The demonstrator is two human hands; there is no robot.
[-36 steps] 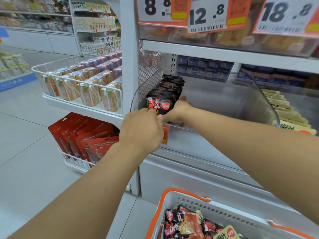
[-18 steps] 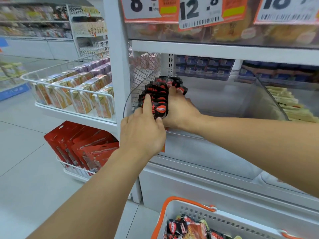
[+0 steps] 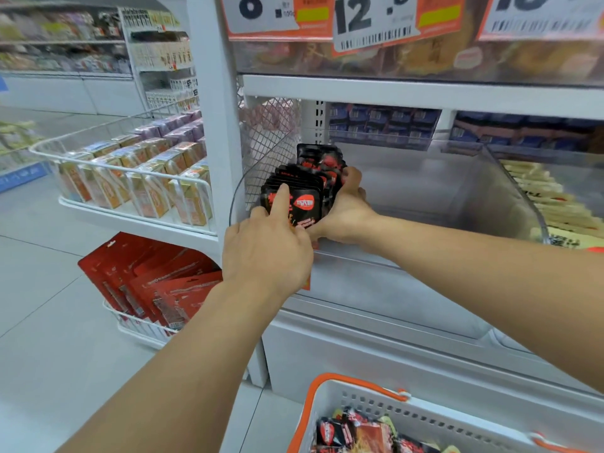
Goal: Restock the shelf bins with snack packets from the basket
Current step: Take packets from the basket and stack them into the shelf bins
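A row of black-and-red snack packets stands upright at the left end of a clear shelf bin. My left hand is in front of the row, its straight index finger pressing the face of the front packet. My right hand reaches in from the right, fingers curled round the right side of the row. At the bottom edge is a white basket with orange handles, holding more snack packets, only partly in view.
A clear divider separates the bin from yellow packets on the right. Blue packs sit behind. Left of the shelf post are a wire tray of yellow boxes and red hanging packs. Price tags hang overhead.
My left hand went from pinching the front packet's lower edge to laying its index finger on the packet's face. My right hand slid up along the row's right side.
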